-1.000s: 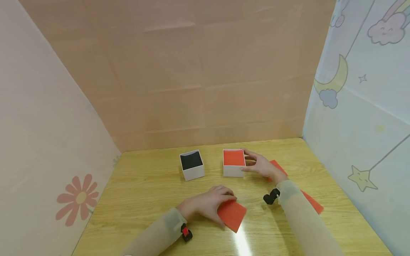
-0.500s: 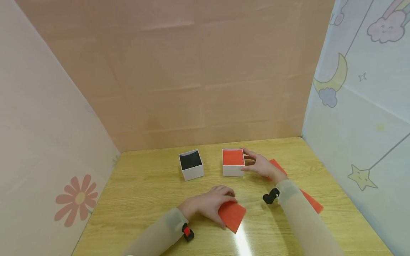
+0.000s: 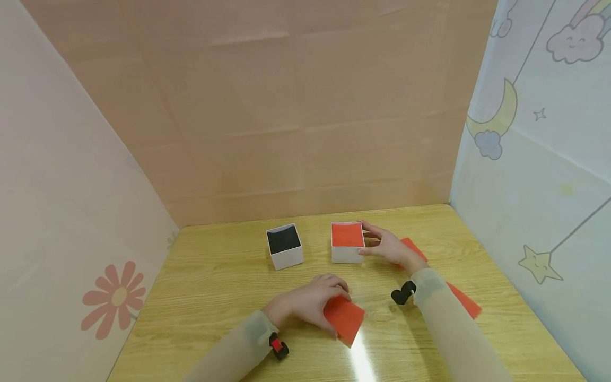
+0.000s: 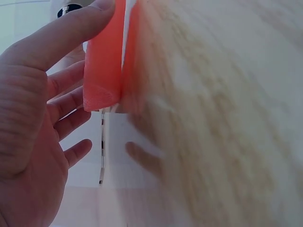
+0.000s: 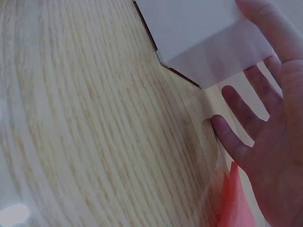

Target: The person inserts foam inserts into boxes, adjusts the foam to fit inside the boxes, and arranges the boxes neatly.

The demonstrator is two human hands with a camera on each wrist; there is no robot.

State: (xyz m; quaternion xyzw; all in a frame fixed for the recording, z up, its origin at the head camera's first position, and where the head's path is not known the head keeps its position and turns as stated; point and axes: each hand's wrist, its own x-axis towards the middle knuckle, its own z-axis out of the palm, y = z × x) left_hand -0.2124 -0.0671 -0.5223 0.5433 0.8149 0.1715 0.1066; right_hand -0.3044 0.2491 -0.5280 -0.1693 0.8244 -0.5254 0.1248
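My left hand point(image 3: 317, 301) pinches a red square piece point(image 3: 345, 319), perhaps cloth or soft paper, just above the wooden table. In the left wrist view, the thumb lies over one face of this thick red piece point(image 4: 105, 61), with fingers behind it. My right hand point(image 3: 389, 246) holds the right side of a white box point(image 3: 347, 255), its thumb at the front face and a finger at the back corner. Red material point(image 3: 347, 235) fills that box to near its rim. In the right wrist view, the lower fingers point(image 5: 229, 137) stand apart from the box.
A second white box point(image 3: 288, 259) with black material point(image 3: 284, 239) inside stands left of the first. Two more red pieces lie on the table point(image 3: 219, 286) at the right, one red piece point(image 3: 414, 249) partly behind the right hand and another red piece point(image 3: 465, 301) beside the forearm.
My left hand and its red piece have shifted only slightly. The right hand keeps its place at the white box.
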